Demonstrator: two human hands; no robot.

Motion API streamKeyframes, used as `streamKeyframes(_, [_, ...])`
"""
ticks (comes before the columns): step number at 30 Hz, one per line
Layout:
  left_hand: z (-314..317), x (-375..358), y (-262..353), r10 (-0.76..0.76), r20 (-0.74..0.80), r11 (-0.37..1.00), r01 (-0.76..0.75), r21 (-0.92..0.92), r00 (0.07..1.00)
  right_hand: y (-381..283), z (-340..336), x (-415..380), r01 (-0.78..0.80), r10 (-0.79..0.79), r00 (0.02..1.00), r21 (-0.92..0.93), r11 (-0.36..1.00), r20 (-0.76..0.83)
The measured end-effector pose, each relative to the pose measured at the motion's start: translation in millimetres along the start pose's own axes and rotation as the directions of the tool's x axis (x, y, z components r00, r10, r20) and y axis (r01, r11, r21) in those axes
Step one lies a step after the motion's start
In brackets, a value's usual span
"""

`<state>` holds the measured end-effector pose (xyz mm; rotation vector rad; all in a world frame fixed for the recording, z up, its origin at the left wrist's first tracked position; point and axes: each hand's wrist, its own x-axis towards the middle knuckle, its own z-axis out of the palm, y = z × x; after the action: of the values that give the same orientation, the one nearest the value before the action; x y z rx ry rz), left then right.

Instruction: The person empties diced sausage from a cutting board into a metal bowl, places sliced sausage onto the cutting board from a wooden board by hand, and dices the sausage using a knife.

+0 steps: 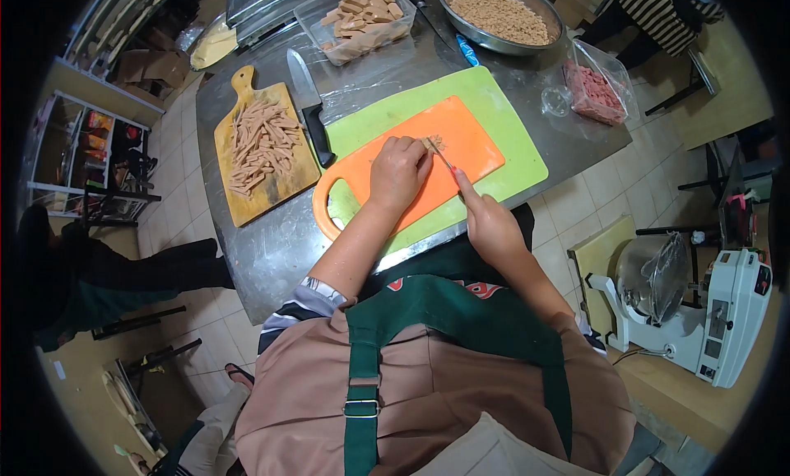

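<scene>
orange cutting board (473,143), green mat (510,126), green apron (461,311)

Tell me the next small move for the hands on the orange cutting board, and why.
Probably one more cut down through the strips. The left hand pins them on the orange cutting board, and the right hand has a small knife angled at their end, where a few cut bits already lie.

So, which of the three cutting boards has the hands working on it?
The orange board, lying on top of the green board. The left hand presses on it and the right hand cuts there. The wooden board only carries cut strips.
</scene>
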<state>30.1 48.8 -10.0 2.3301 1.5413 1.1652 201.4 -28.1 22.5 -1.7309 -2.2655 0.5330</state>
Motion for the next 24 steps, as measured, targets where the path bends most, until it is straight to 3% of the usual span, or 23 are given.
streamKeyframes(7, [0, -1, -1, -0.029, 0.012, 1.0, 0.029, 0.001, 0.999, 11, -8, -33, 0.035, -0.03, 0.998, 0.106, 0.994, -0.048])
streamKeyframes(9, [-1, -2, 0, -0.004, -0.021, 1.0, 0.003, -0.027, 1.0, 14, -6, -27, 0.138, -0.093, 0.972, 0.206, 0.969, -0.218])
streamKeyframes(10, [-1, -3, 0, -0.005, -0.022, 1.0, 0.005, -0.025, 1.0, 13, -7, -23, 0.14, -0.094, 0.972, 0.206, 0.968, -0.217])
streamKeyframes(16, [-1, -4, 1, -0.013, -0.006, 1.0, 0.013, -0.024, 1.0, 2, 5, 11, 0.078, -0.068, 0.994, 0.123, 0.989, -0.08])
streamKeyframes(18, [-1, -3, 0, -0.012, -0.027, 0.999, 0.011, -0.037, 1.0, -2, 5, 10, 0.038, -0.038, 0.999, 0.001, 0.999, -0.018])
streamKeyframes(22, [-1, -3, 1, -0.009, -0.018, 1.0, 0.009, -0.024, 1.0, 0, 1, -15, 0.005, -0.005, 1.0, -0.043, 0.999, -0.007])
streamKeyframes(24, [-2, -3, 1, -0.024, 0.003, 1.0, 0.024, -0.019, 1.0, 6, 1, -28, 0.088, -0.09, 0.986, -0.02, 0.996, -0.137])
